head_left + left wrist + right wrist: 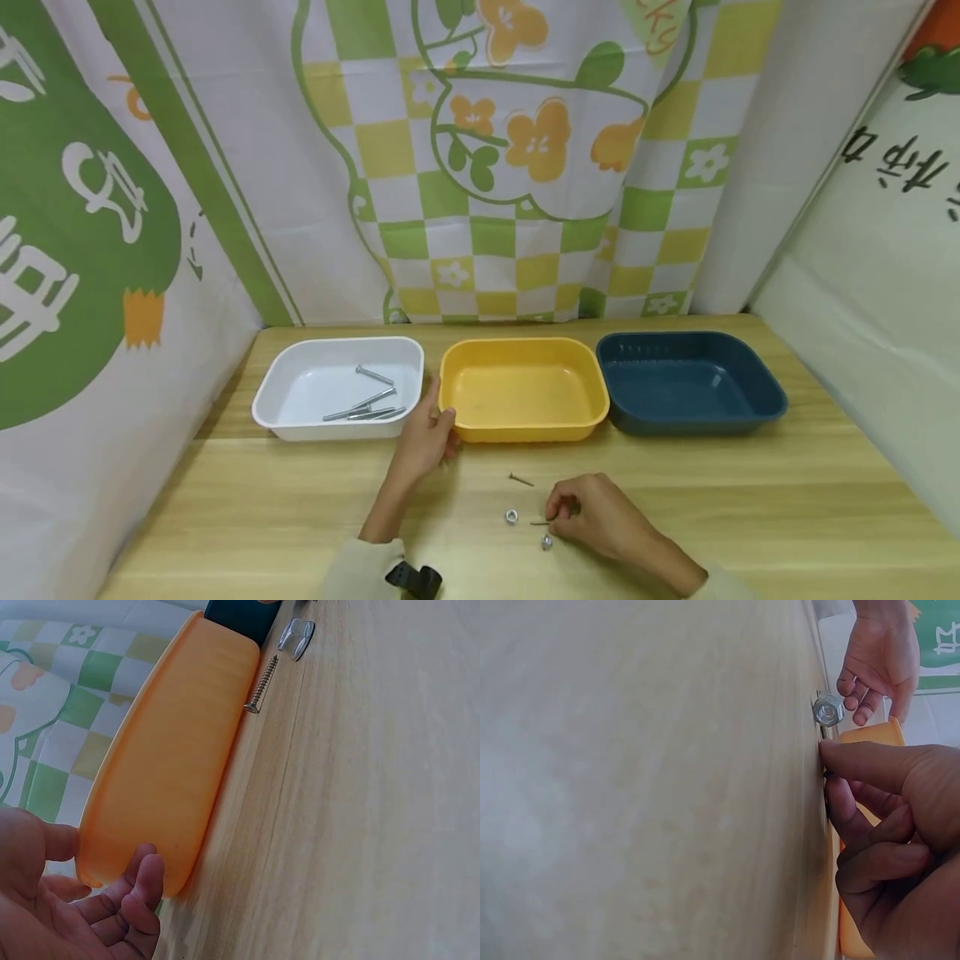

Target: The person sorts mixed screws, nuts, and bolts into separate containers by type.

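My left hand is at the left end of the yellow tray, fingertips touching its near corner. In the left wrist view its lower fingers bend loosely in front of the tray wall. My right hand pinches a small screw between thumb and index finger, low over the table. In the right wrist view these fingers mostly hide it. Close by lie two shiny metal nuts, a left one and a nearer one. Another screw lies between them and the yellow tray.
To the left stands a white tray holding several long bolts. A dark blue tray sits against the yellow one on the right. The wooden table is bordered by printed cloth at the back and sides.
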Demonstrator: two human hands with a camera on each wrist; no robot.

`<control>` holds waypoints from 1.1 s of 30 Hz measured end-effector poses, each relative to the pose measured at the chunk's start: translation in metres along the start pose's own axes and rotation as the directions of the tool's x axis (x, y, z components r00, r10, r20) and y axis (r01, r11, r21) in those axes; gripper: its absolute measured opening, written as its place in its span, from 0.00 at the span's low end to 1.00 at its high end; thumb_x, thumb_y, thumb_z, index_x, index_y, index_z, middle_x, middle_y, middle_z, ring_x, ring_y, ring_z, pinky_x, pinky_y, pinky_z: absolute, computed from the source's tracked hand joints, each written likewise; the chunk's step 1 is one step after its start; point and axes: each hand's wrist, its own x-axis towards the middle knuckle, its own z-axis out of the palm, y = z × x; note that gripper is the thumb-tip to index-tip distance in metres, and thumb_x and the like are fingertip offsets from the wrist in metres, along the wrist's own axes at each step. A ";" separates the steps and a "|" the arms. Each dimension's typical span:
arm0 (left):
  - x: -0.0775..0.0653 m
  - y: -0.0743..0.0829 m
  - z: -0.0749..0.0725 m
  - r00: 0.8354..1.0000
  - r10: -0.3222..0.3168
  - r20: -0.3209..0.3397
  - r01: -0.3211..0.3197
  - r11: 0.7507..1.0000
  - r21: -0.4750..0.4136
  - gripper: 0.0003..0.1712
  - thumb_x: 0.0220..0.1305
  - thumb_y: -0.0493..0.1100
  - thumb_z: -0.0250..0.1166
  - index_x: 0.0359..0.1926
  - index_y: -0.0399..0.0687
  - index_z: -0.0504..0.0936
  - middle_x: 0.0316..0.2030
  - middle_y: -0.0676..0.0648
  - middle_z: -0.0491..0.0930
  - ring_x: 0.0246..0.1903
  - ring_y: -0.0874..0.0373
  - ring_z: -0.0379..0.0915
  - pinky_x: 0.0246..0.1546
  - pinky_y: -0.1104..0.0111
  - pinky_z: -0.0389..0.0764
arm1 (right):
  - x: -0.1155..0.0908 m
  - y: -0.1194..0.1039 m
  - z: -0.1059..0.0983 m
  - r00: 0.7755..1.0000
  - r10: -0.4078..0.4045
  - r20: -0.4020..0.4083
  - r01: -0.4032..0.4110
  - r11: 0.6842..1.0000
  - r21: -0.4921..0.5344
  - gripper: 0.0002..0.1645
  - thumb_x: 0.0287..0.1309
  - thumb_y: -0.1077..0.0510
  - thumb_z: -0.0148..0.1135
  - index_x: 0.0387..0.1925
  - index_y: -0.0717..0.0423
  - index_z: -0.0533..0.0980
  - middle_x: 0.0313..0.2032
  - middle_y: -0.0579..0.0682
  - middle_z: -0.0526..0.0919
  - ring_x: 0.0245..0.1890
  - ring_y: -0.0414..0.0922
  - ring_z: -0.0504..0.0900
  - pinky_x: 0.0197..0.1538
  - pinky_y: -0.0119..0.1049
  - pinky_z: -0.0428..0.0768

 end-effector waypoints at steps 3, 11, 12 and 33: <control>0.001 -0.001 0.001 1.000 -0.004 -0.002 0.004 1.000 0.001 0.37 0.73 0.34 0.53 0.79 0.42 0.52 0.19 0.39 0.78 0.13 0.52 0.72 0.16 0.60 0.78 | 0.001 0.000 0.000 1.000 -0.007 -0.009 0.007 1.000 -0.018 0.13 0.47 0.68 0.73 0.23 0.46 0.82 0.20 0.33 0.77 0.22 0.30 0.72 0.28 0.30 0.73; 0.009 0.005 0.004 1.000 -0.006 0.001 0.006 1.000 0.003 0.37 0.73 0.35 0.53 0.79 0.44 0.51 0.20 0.39 0.79 0.14 0.52 0.73 0.18 0.62 0.78 | 0.004 -0.001 -0.008 0.999 -0.007 -0.037 0.005 0.998 -0.059 0.14 0.49 0.67 0.72 0.23 0.44 0.81 0.20 0.33 0.76 0.23 0.31 0.72 0.28 0.30 0.73; 0.011 0.007 0.004 1.000 -0.001 0.002 0.001 1.000 0.003 0.37 0.73 0.35 0.53 0.79 0.44 0.51 0.20 0.39 0.79 0.14 0.52 0.73 0.18 0.62 0.78 | 0.006 -0.001 -0.009 0.999 -0.007 -0.045 0.004 0.998 -0.064 0.14 0.49 0.67 0.72 0.23 0.44 0.81 0.20 0.33 0.76 0.23 0.31 0.72 0.28 0.30 0.73; 0.004 0.004 -0.001 0.998 -0.055 0.000 0.055 0.998 0.004 0.38 0.75 0.37 0.53 0.80 0.47 0.49 0.23 0.36 0.80 0.17 0.50 0.75 0.20 0.61 0.80 | 0.018 -0.008 -0.014 0.996 0.052 -0.078 -0.059 0.994 -0.088 0.13 0.52 0.65 0.72 0.24 0.44 0.80 0.23 0.34 0.77 0.26 0.36 0.74 0.31 0.32 0.74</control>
